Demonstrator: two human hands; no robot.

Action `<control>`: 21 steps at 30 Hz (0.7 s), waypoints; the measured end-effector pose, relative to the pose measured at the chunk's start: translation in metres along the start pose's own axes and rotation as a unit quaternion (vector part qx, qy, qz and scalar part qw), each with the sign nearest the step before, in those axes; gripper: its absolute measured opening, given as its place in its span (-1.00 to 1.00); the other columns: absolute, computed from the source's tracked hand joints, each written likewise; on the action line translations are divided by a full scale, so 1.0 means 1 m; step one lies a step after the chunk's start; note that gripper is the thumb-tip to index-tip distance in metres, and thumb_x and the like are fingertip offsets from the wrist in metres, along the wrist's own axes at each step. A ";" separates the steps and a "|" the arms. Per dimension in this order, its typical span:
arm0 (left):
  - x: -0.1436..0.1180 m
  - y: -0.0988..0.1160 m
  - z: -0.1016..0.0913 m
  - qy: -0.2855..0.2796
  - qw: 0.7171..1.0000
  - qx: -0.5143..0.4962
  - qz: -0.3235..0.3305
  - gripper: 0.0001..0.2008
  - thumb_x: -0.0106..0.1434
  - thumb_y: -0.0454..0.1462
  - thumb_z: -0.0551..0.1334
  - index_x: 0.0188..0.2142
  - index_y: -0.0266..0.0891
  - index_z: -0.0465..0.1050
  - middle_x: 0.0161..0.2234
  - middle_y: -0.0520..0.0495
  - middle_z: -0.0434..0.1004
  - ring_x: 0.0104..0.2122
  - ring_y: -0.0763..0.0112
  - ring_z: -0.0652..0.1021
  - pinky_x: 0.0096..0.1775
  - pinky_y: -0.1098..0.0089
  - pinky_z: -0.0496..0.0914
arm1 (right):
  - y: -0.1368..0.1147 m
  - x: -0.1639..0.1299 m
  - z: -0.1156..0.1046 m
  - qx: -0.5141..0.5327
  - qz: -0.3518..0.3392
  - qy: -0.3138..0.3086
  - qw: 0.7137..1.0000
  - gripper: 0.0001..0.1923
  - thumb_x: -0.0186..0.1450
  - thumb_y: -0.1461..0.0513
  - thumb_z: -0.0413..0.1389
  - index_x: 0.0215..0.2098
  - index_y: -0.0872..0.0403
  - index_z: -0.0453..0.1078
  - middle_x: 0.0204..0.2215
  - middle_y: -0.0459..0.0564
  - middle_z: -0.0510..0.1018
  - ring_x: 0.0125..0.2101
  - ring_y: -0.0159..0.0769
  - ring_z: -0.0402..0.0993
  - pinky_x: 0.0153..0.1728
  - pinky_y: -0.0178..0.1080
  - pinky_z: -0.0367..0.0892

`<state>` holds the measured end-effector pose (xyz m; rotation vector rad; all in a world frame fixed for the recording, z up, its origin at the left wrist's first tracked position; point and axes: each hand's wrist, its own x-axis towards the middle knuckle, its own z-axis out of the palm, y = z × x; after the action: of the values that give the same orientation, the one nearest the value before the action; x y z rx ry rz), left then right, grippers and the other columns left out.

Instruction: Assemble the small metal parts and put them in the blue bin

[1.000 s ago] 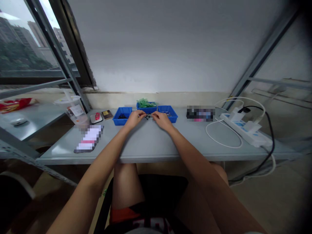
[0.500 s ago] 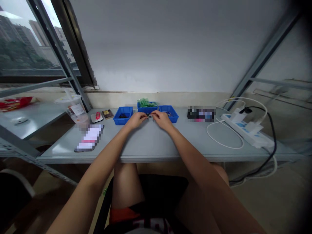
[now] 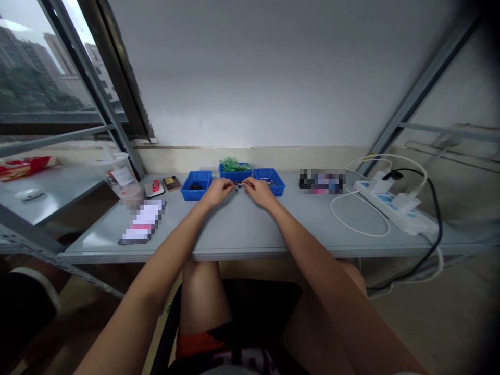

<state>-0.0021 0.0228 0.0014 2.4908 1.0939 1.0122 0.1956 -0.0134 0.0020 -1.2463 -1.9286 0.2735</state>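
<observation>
My left hand [image 3: 219,192] and my right hand [image 3: 257,191] meet over the desk, just in front of the blue bins. Both are closed, fingertips pinched on a small shiny metallic part [image 3: 238,186] between them; its exact kind is too small to make out. Beside my left hand, the left blue bin [image 3: 191,195] contains small dark pieces. Behind my hands stands the middle blue bin [image 3: 235,175], filled with crumpled green plastic [image 3: 233,165]. Thin silvery metal pieces [image 3: 269,182] lie in the right blue bin [image 3: 278,190], next to my right hand.
A blurred-out phone [image 3: 144,223], a lidded plastic cup [image 3: 123,177] and a small white dish [image 3: 154,189] are on the left. At right lie a pixelated dark object [image 3: 322,182], a white power strip [image 3: 398,208] and looping cables [image 3: 361,229]. A wall rises behind the desk.
My fingers have shifted only slightly around the small metallic part, still pinching it. At the lower left, a dark shape with a white edge has moved a little to the right.
</observation>
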 end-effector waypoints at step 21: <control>0.000 0.011 -0.007 0.027 0.999 -0.026 0.002 -0.85 0.30 -0.27 0.18 -0.29 -0.29 0.50 -0.38 -0.07 0.54 -0.35 0.40 0.49 -0.23 0.40 0.37 | 0.002 -0.001 0.000 -0.008 -0.002 -0.015 1.000 -0.79 0.36 0.22 0.00 -0.22 0.09 0.46 -0.56 -0.12 0.49 -0.51 -0.37 0.38 -0.37 -0.35 0.19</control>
<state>-0.0006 0.0153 0.0112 2.4384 1.0657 1.1006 0.1971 -0.0131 0.0009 -1.2555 -1.9625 0.2776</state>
